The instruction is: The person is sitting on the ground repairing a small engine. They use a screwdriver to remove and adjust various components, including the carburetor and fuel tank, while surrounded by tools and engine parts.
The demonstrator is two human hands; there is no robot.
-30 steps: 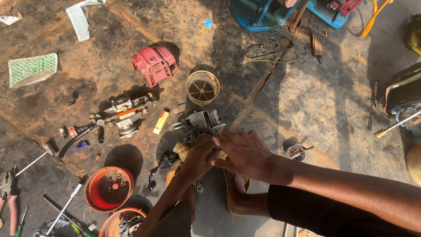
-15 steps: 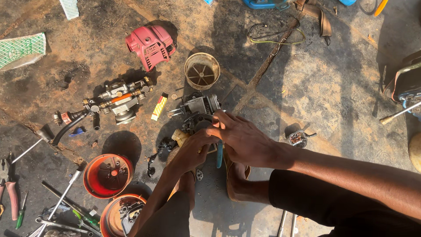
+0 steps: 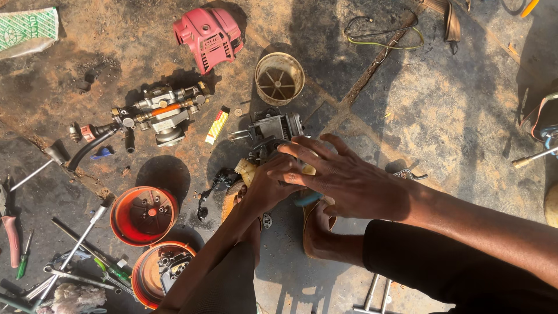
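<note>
At the centre of the frame both hands met over a small grey metal engine block point(image 3: 272, 132) that sat on the stained concrete floor point(image 3: 442, 104). The right hand point(image 3: 349, 177) lay across it from the right, its fingers point(image 3: 302, 148) spread wide and flat over the block's lower edge. The left hand point(image 3: 273, 183) came up from below, its fingers curled in narrow against a yellowish rag point(image 3: 247, 170) and the block; whether they actually gripped anything could not be told. A teal tool handle point(image 3: 308, 199) showed just under the right palm, mostly hidden.

Just above the block stood a round cream-coloured fan housing point(image 3: 279, 78), and to the upper left a red plastic engine cover point(image 3: 208, 36). Left of centre lay a grey metal carburettor assembly with an orange bar point(image 3: 160, 113), and between it and the block a small yellow and red tube point(image 3: 218, 124). At lower left sat two orange round covers point(image 3: 143, 215), with long metal screwdrivers and wrenches point(image 3: 75, 250) scattered beside them.
</note>
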